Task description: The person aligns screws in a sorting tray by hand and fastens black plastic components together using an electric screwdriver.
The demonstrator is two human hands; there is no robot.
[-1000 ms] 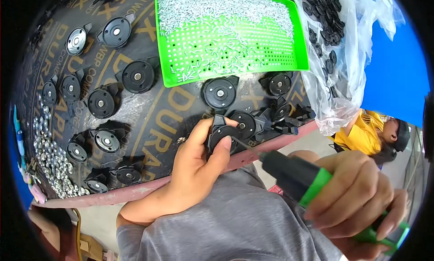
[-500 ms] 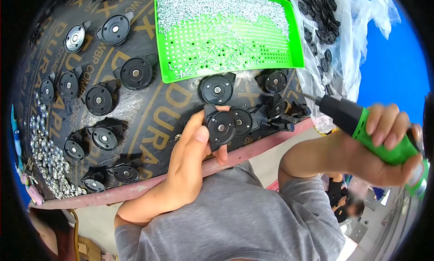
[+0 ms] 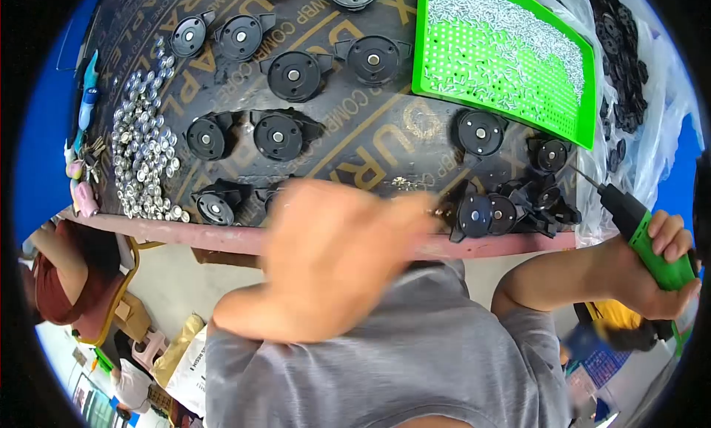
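My right hand is wrapped around a green and black electric screwdriver, its bit pointing up and left near the plastic bag. My left hand is smeared by motion over the table's front edge, and its fingers cannot be made out. Nearest to it on the right is a round black plastic part in a cluster of similar parts. Another black part with a metal centre lies to its left. A further black part, with small bright screws in it, sits below the tray.
A green perforated tray holds many small screws. Shiny metal pieces are heaped on the left, near blue-handled pliers. More black parts stand across the printed board. A clear plastic bag lies right; people are beyond the table.
My left hand has let go of the black part, which now lies among the cluster, and has moved left. The view has turned, and my right hand still holds the screwdriver.
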